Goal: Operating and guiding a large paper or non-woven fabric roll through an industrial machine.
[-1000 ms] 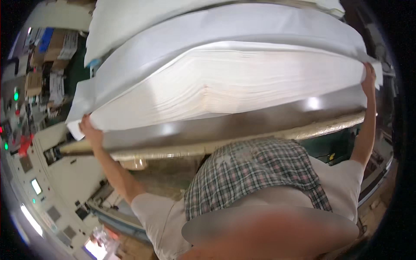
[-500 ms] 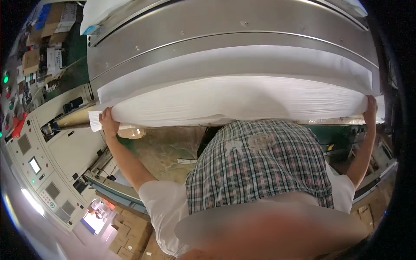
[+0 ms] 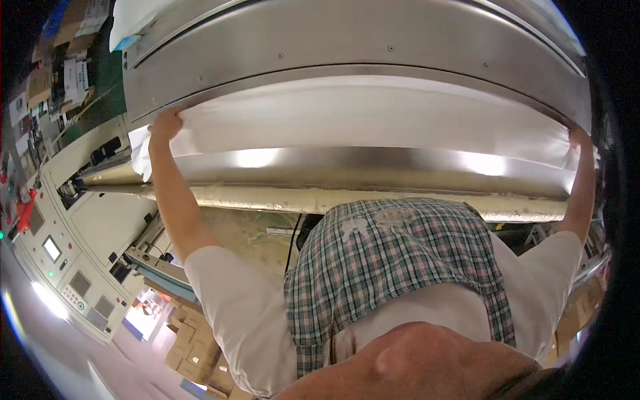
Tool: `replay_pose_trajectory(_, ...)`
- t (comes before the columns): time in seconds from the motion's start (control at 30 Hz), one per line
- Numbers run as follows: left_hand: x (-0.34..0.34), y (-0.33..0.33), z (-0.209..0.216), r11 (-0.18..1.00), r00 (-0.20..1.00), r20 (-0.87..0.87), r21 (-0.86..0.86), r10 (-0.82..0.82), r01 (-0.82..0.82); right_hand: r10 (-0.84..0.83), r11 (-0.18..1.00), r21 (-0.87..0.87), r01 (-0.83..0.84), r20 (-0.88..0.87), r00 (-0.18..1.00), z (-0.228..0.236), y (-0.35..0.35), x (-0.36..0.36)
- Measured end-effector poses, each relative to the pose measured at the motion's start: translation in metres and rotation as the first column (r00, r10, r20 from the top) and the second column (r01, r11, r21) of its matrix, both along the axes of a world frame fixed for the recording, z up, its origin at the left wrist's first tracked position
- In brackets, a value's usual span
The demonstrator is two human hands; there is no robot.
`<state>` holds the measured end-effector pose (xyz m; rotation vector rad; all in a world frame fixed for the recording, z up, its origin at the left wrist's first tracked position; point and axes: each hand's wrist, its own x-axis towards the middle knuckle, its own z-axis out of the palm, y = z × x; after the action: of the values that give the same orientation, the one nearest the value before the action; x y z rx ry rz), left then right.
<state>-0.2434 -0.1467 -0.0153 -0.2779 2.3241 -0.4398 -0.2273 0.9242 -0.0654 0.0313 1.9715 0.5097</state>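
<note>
A wide white sheet (image 3: 373, 113) stretches sideways in front of me, its far edge meeting the lower edge of a steel panel. Whether it is paper or cloth I cannot tell. My left hand (image 3: 167, 124) is closed on its left end, close to the panel, with loose white folds hanging beside the wrist. At the opposite end, my right hand (image 3: 580, 139) grips the bunched right edge; its fingers are partly hidden. Below the sheet a shiny curved metal surface (image 3: 373, 159) shows, with a pale padded bar (image 3: 267, 198) along its near side.
The steel machine panel (image 3: 320, 43) spans the far side. A control cabinet (image 3: 73, 257) with a small screen and buttons stands at the left. Cardboard boxes (image 3: 193, 343) lie at the lower left, and cartons (image 3: 40, 83) are piled at the far left.
Both hands have moved away from my body toward the steel panel, carrying the white sheet. Its pleated bulk no longer shows in front, and the shiny metal surface beneath is uncovered.
</note>
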Motion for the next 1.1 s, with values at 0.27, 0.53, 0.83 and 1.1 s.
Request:
replay_pose_trajectory(0.27,0.075,0.13,0.051,0.775,0.562,-0.784,0.519,0.263,0.361,0.092,0.924,-0.148,-0.353,-0.81,0.58,0.02,0.037,0.005)
replay_pose_trajectory(0.53,0.15,0.222,0.035,0.542,0.604,-0.752,0.634,0.265,0.551,-0.624,0.048,-0.91,-0.411,-0.348,0.699,0.058,-0.362,-0.013)
replay_pose_trajectory(0.83,0.143,0.073,-0.012,0.848,0.346,-0.938,0.183,0.001,0.497,-0.228,0.011,-0.683,-0.73,-0.713,0.664,0.091,-0.666,0.019)
replay_pose_trajectory(1.1,0.125,-0.066,-0.025,0.918,0.404,-0.909,0.073,-0.099,0.389,-0.094,0.116,-0.63,-0.768,-0.777,0.623,0.087,-0.809,0.031)
